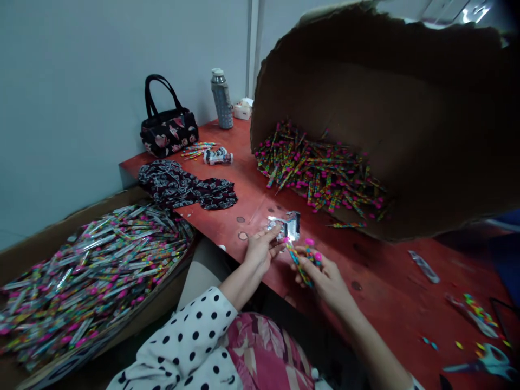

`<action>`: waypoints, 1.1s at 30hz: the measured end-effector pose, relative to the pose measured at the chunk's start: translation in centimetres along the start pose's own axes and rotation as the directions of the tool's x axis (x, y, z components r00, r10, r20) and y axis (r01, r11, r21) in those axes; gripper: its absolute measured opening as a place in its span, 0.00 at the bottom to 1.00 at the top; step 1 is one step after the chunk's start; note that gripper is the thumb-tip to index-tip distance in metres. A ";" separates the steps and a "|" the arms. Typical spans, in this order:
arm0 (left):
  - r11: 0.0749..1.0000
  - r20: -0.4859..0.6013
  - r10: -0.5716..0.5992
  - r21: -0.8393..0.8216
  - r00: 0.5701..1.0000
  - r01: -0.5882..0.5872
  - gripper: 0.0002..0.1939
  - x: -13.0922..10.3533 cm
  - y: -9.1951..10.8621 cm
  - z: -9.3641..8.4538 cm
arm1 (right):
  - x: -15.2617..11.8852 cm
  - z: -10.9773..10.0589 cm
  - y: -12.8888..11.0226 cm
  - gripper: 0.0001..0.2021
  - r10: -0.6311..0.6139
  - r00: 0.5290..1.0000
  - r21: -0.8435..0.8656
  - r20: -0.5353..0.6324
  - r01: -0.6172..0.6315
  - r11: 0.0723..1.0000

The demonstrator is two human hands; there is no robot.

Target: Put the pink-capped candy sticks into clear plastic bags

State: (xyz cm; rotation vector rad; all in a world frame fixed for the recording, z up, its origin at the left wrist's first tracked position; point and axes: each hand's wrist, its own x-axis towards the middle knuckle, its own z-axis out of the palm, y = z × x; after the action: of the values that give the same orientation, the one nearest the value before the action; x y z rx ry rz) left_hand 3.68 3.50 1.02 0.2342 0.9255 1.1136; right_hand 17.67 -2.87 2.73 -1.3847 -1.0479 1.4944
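My left hand (260,250) is at the table's near edge, its thumb and fingers closed on a shiny silvery plastic sleeve (292,225). Just to its right, my right hand (323,276) grips a few slim, multicoloured pencils with pink ends (299,262). One pencil's pink end is close to the sleeve's near side; whether it touches the sleeve, I cannot tell. Beyond my hands, a large cardboard box (390,103) lies on its side with a heap of the same loose pencils (320,170) in it.
On my left, a low carton (162,284) holds many sleeved pencils (93,271). A dark patterned cloth (182,187), a floral handbag (170,130) and a flask (222,100) occupy the red table's (252,195) far left. Scissors (485,364) and small coloured bits lie at right.
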 end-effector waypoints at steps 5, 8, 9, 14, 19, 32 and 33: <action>0.998 -0.002 -0.011 -0.057 1.000 0.010 0.13 0.2 -0.7 0.8 | -1.2 0.7 0.8 0.20 -0.093 0.992 -0.140 -0.090 0.080 0.987; 0.995 0.032 -0.017 -0.093 0.999 0.020 0.13 0.0 -0.9 1.3 | -1.2 0.6 0.9 0.20 -0.124 0.986 -0.175 -0.108 0.104 0.979; 0.995 0.046 -0.019 -0.101 0.999 0.024 0.12 -0.2 -0.9 1.4 | -1.2 0.6 0.9 0.19 -0.128 0.985 -0.179 -0.112 0.107 0.978; 0.992 0.068 0.001 -0.125 0.998 0.007 0.13 -1.0 -0.7 1.8 | -1.2 0.3 1.1 0.17 -0.143 0.976 -0.138 -0.162 0.121 0.983; 0.995 0.043 0.012 -0.100 0.999 -0.008 0.13 -1.0 -0.7 1.8 | -1.5 0.1 1.0 0.17 -0.127 0.977 -0.101 -0.169 0.111 0.989; 0.994 0.089 0.012 -0.112 0.996 -0.002 0.13 -1.7 -1.0 2.3 | -1.8 -0.2 1.4 0.15 -0.194 0.964 -0.216 -0.181 0.153 0.964; 0.995 0.092 0.013 -0.105 0.996 -0.003 0.12 -1.8 -1.0 2.4 | -1.7 -0.3 1.5 0.15 -0.206 0.960 -0.241 -0.188 0.158 0.958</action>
State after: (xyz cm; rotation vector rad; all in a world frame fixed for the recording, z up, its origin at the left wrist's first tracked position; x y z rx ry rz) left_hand 5.83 2.20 2.83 0.2024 0.7824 1.1459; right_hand 18.01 -4.98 1.85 -1.5192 -1.1997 1.0933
